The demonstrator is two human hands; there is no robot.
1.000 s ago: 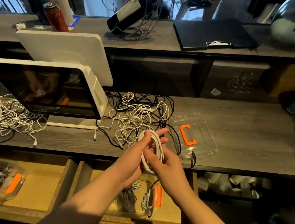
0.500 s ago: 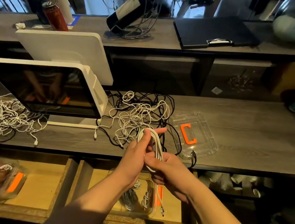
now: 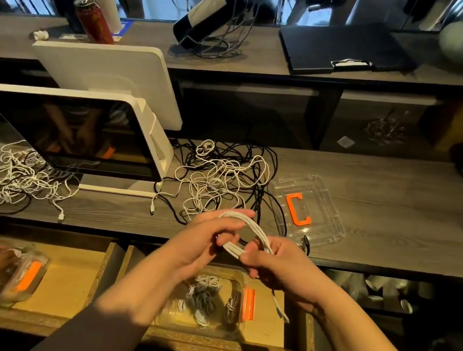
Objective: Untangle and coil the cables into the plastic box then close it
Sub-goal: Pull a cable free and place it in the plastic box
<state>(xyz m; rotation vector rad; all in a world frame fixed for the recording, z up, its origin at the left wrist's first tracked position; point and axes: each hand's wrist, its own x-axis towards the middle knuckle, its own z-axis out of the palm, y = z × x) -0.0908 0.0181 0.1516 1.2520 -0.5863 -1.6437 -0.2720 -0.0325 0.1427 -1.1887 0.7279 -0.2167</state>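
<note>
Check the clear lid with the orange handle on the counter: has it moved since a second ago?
No. The clear lid lies in the same place, right of the tangled cable pile and near the counter front edge.

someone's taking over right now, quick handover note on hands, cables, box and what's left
Left hand and right hand: both grip the white cable coil above the open plastic box.
Done: several coiled cables already lie in the box.
Left: drop this coil in, untangle the cable pile on the counter, coil it, then fit the clear lid, beside the pile.
</note>
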